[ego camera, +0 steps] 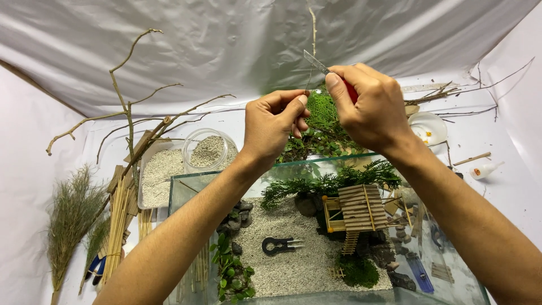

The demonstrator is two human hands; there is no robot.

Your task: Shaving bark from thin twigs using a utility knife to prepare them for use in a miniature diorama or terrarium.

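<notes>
Gripping a red-handled knife (pixel 324 69) in right hand (pixel 370 107), left hand (pixel 274 124) pinching thin twig (pixel 309 79), above glass tank (pixel 186 186)

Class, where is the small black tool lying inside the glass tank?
The black tool lies on the pale sand near the glass tank's middle, left of the stick hut.

Small bottle (pixel 484 170): lies on its side on the white tabletop (pixel 508 186) at the right, white plastic with an orange cap and a small orange label.
Signs: none visible.
Screens: none visible.
</notes>
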